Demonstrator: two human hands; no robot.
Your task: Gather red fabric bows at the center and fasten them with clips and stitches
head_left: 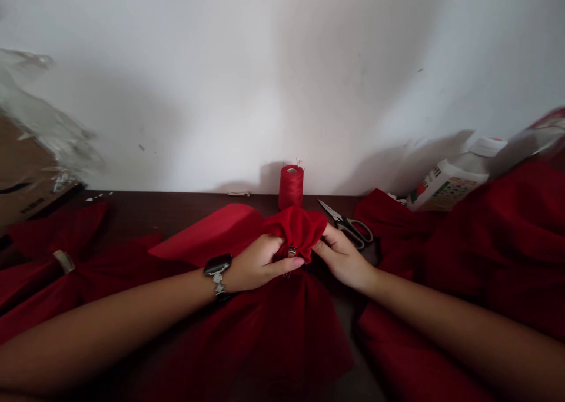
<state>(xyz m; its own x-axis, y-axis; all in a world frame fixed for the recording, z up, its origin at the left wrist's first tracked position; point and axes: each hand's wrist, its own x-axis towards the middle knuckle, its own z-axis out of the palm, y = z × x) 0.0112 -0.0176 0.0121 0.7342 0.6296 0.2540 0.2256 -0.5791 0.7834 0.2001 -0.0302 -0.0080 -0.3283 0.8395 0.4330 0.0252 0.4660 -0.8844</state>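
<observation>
Gathered red fabric (pixel 298 228) is bunched up in the middle, with its wider folds spreading down toward me. My left hand (pixel 269 259) grips the bunch from the left, its thumb lying across the front. On the right side, my right hand (pixel 342 255) pinches the fabric's edge between thumb and fingers. A small shiny metal piece (pixel 292 251) shows at the gathered middle, just above my left thumb; its kind is unclear. Right behind the bunch stands a spool of red thread (pixel 291 185), with what look like pins at its top.
Scissors (pixel 348 222) lie right of the spool. At the left is a red fabric bow (pixel 66 262) beside a cardboard box (pixel 22 172) with clear plastic. A white bottle (pixel 457 175) leans behind heaped red fabric (pixel 494 237) at the right. A white wall (pixel 212 84) borders the dark table (pixel 145 205).
</observation>
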